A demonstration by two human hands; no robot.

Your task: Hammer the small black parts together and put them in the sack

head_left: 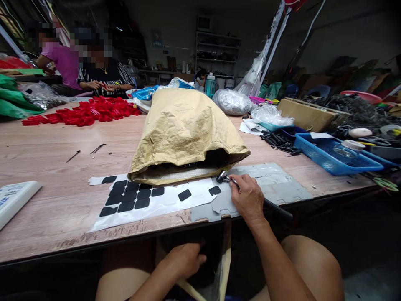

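Observation:
My right hand point(248, 197) is closed around a small hammer point(222, 176) with a shiny metal head and a black handle, held just over a grey board point(266, 179) at the table's front edge. Below the table, my left hand point(186, 260) reaches over a dark opening with yellowish edges point(226, 255) between my knees; its thumb and forefinger are apart, the other fingers in shadow. In front of me, a tan sack point(184, 129) lies with its mouth facing me, dark contents inside. White backing sheets point(166, 211) carry several black rounded-square pads point(126, 206), partly under the sack.
Red pieces point(90, 109) are heaped at the back left, near two people. A white box point(17, 200) stands at the left edge. To the right are a blue basket point(332, 156), black parts point(278, 141) and a cardboard box point(310, 113). Thin black pins point(97, 149) lie left of the sack.

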